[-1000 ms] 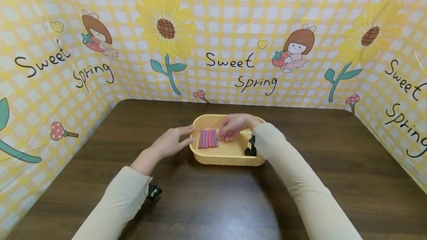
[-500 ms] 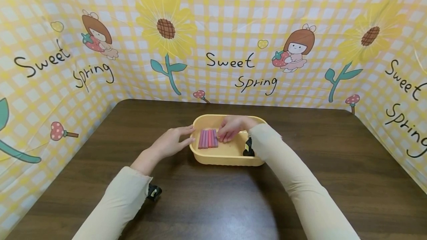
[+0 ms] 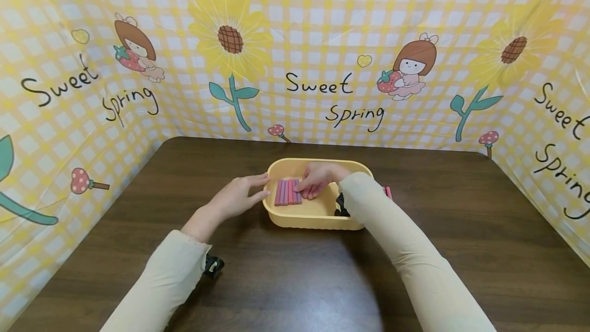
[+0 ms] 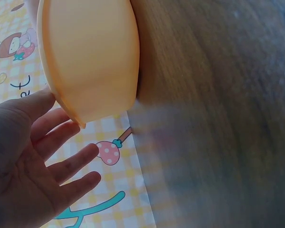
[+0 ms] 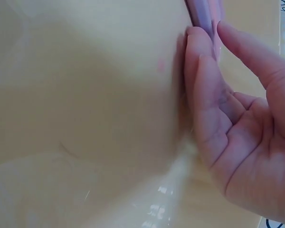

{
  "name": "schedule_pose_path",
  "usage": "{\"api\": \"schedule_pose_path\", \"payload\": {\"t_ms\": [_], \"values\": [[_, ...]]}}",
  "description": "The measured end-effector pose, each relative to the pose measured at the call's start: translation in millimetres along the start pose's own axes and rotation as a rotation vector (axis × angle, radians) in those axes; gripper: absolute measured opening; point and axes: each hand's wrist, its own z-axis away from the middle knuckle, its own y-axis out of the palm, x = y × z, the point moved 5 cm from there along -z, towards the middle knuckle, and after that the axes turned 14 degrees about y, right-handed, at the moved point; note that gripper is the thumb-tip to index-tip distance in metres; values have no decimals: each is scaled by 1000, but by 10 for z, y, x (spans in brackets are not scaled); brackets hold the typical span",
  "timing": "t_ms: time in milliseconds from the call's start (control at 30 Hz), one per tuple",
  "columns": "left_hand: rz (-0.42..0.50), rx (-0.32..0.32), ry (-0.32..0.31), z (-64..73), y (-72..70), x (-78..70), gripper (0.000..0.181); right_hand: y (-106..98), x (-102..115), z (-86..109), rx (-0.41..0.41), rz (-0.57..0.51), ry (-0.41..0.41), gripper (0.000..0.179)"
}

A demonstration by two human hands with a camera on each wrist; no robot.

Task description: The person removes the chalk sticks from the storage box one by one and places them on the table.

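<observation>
In the head view, a row of purple and pink sticks lies side by side in the left part of a yellow plastic tub. My right hand is down inside the tub, at the row's right side. Its thumb tip overlaps the rightmost sticks. The right wrist view has a purple stick between thumb and fingertips; I cannot tell whether they pinch it. With fingers outstretched, my left hand touches the tub's left rim. Thumb and index finger meet that rim in the left wrist view, the other fingers spread apart.
More pink sticks lie just beyond the tub's right end, mostly hidden by the right sleeve. The dark wooden table is bounded by a yellow checked cloth behind and at both sides.
My right hand has moved slightly left inside the tub, and its thumb now overlaps the row. Pink sticks beyond the tub have come into view behind the sleeve. My left hand has stayed put.
</observation>
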Motion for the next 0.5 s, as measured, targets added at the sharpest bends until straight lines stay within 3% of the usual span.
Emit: {"api": "schedule_pose_path", "payload": {"t_ms": [500], "values": [[2,-5,2,-4,6,17,48,6,7,-39,-6,27,6,26]]}}
